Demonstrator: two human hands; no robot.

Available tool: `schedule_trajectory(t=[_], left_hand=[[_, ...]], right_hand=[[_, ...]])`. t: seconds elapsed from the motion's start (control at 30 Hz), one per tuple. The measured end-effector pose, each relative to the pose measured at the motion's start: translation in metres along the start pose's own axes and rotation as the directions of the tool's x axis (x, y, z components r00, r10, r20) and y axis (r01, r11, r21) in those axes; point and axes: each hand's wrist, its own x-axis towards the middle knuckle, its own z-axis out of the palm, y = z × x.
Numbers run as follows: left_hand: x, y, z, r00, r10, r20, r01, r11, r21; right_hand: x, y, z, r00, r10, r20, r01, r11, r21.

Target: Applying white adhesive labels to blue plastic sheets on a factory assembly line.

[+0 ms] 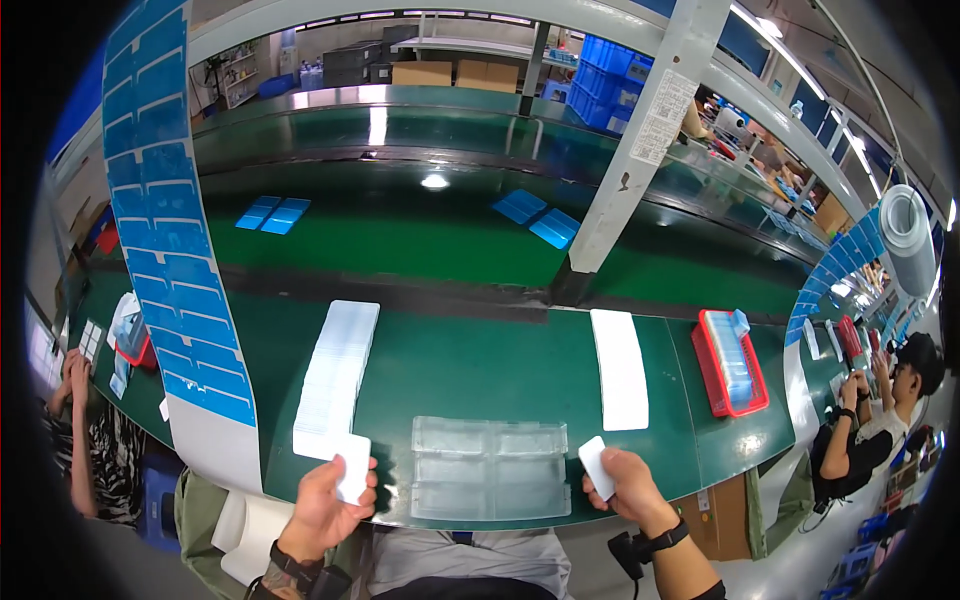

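Note:
My left hand [322,502] pinches a white rounded card [354,468] just below the near end of a long fanned row of white cards [338,370]. Another white card [596,466] is held by my right hand [630,486], near a shorter fanned row of white cards [620,365]. Between my hands, on the green table, lies a clear plastic tray [490,470] with several shallow compartments. Whether anything transparent lies in it, I cannot tell.
A red basket [757,402] of film-covered pieces stands at right. Blue film strips [165,200] hang at left and far right. Beyond the table's dark ledge, a green conveyor [400,225] carries blue sheets [288,216]. A grey post [640,150] rises at its edge. Co-workers sit on both sides.

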Motion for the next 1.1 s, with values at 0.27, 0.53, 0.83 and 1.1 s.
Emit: schedule_trajectory(t=[0.27,0.53,0.83,1.1], left_hand=[[0.021,-0.035,0.053,0.874,0.372,0.312,-0.411,0.225,0.883],[0.036,-0.057,0.048,0.601,0.246,0.76,-0.577,-0.525,0.626],[0.031,-0.02,0.05,0.882,0.397,0.252,-0.454,0.58,0.676],[0.054,-0.026,0.086,0.776,0.13,0.618,-0.518,-0.429,0.74]], right_hand=[[0.002,0.008,0.064,0.871,-0.464,0.159,0.407,0.503,-0.762],[0.008,0.019,0.074,0.62,-0.62,0.48,0.589,-0.037,-0.808],[0.01,-0.008,0.045,0.96,-0.267,0.084,0.278,0.943,-0.185],[0.032,-0.011,0.08,0.665,-0.586,0.463,0.549,-0.037,-0.835]])
